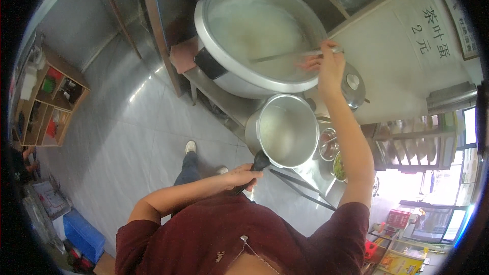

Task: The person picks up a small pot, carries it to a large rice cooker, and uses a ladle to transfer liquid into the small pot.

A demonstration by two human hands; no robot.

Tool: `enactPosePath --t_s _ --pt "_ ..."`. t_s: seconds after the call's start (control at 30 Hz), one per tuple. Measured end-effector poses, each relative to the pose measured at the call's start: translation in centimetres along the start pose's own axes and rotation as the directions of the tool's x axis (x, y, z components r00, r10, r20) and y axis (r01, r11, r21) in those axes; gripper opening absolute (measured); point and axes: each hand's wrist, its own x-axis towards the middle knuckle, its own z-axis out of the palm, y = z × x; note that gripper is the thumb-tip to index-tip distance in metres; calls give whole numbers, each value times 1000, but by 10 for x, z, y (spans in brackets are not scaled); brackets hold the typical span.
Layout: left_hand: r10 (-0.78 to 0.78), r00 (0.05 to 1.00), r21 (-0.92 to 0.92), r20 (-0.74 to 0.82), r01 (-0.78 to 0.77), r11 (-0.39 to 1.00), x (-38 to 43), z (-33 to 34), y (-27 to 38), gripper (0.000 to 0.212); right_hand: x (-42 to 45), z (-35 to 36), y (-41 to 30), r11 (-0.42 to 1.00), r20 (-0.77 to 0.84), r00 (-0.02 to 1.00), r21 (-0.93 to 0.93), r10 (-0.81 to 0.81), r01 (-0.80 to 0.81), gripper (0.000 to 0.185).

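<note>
My left hand [244, 177] grips the black handle [261, 160] of an aluminium pot [289, 130], probably a pressure cooker body, which has pale liquid or a wet base inside. My right hand [329, 61] is closed around the upper end of a metal ladle or spoon handle [290, 55]. The handle slants down to the left into a large white-rimmed pot [259, 88] of cloudy, steaming liquid [252, 30]. The tool's lower end is hidden in that liquid. The smaller pot is close below the large one, by the counter edge.
A pink cloth [185, 55] lies beside the large pot. Behind my right arm are a metal lid [353, 80], a steel bowl [328, 145] and a bowl of chopped greens [339, 167]. A blue crate [82, 235] and a wooden shelf unit [57, 95] stand at left. Another person's arm [28, 160] shows there.
</note>
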Motion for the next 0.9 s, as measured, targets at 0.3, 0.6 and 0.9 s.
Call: enactPosePath --t_s 0.3,0.6,0.9 --pt "19 1000 36 -2 -19 999 14 -3 -15 31 -8 -43 -66 984 -129 990 -175 -52 29 24" --pt "29 999 -4 17 -29 1000 15 -3 -14 28 -29 -94 -127 953 -226 955 -276 -190 125 25" --pt "40 999 -6 -11 -40 999 19 -3 -19 28 -100 -140 -170 915 -351 902 -391 -250 102 26"
